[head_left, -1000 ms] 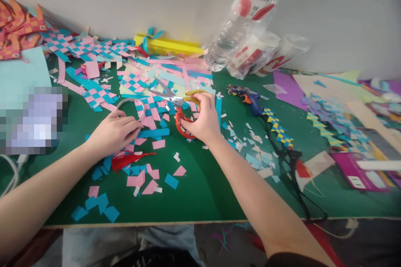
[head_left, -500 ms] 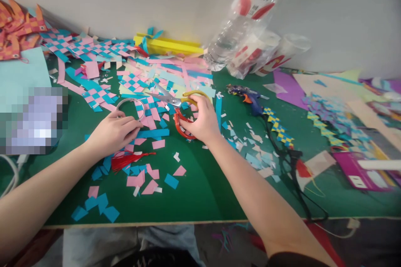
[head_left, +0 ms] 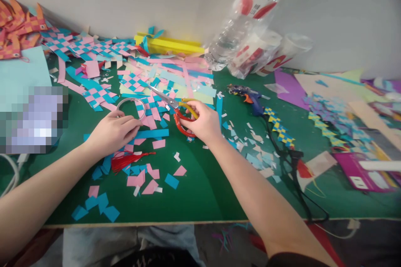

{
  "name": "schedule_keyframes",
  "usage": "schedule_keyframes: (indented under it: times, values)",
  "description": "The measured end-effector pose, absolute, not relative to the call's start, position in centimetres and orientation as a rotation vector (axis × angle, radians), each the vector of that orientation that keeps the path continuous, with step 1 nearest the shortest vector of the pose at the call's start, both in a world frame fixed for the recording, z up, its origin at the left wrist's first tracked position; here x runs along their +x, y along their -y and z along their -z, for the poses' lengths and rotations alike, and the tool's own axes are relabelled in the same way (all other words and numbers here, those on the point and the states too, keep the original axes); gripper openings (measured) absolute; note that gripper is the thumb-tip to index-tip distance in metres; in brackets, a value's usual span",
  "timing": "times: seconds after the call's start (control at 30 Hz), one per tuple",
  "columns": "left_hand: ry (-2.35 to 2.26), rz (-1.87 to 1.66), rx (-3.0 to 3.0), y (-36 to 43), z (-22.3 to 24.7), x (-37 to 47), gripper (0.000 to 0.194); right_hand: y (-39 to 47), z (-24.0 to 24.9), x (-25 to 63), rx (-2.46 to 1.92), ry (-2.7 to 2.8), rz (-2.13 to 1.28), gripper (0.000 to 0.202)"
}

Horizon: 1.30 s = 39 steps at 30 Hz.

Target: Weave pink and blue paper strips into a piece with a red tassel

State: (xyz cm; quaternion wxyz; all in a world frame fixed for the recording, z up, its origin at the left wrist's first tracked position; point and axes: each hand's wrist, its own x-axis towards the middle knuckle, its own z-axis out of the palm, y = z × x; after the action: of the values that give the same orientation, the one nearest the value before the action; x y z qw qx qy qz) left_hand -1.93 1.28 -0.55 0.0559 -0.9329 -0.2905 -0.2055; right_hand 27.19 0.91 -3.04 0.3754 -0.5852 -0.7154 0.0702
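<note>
My right hand (head_left: 205, 121) is closed around the handles of a pair of scissors (head_left: 171, 102), one handle red and the other yellow. The scissors' blades lie nearly together and point up and left over woven blue and pink paper. My left hand (head_left: 115, 131) grips the near edge of a thin whitish ring that looks like a roll of tape (head_left: 144, 110). Its fingertips are partly hidden. Just below that hand lies a red tassel (head_left: 128, 160) among pink and blue paper scraps (head_left: 139, 178). A blue paper strip (head_left: 153, 133) runs between the hands.
At the left lies a phone-like device (head_left: 37, 121) with a white cable. A glue gun (head_left: 250, 96) and its black cord lie to the right. Behind stand a plastic bottle (head_left: 232, 25) and paper cups (head_left: 291, 50). Orange woven paper pieces (head_left: 19, 29) fill the far left corner.
The scissors' blades have come together and the yellow handle has moved down toward the red one. My left hand and the roll of tape have stayed in place.
</note>
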Motion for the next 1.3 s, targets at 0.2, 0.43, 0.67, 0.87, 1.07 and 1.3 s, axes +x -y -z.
schedule_keyframes:
  times: [0.2, 0.43, 0.67, 0.87, 1.07, 1.3]
  values:
    - [0.886, 0.637, -2.834, -1.26, 0.63, -1.89, 0.025, -0.88, 3.34, 27.27, -1.512, 1.845, -0.192, 0.037]
    - [0.867, 0.633, -2.848, -1.27, 0.49, -1.77, 0.026, -0.82, 3.01, 27.19, -1.524, 1.898, -0.202, 0.037]
    - [0.867, 0.566, -2.855, -1.51, 0.89, -1.93, 0.027, -0.7, 3.03, 27.27, -1.476, 2.027, -0.172, 0.034]
    - [0.863, 0.523, -2.88, -1.58, 1.02, -2.01, 0.025, -0.66, 3.12, 27.33, -1.455, 2.069, -0.169, 0.034]
    - [0.818, 0.578, -2.859, -1.56, 0.9, -1.93, 0.022, -0.65, 2.97, 27.3, -1.415, 2.076, -0.199, 0.031]
    - [0.849, 0.478, -2.879, -1.59, 0.89, -2.06, 0.026, -0.65, 2.99, 27.35, -1.405, 2.089, -0.175, 0.032]
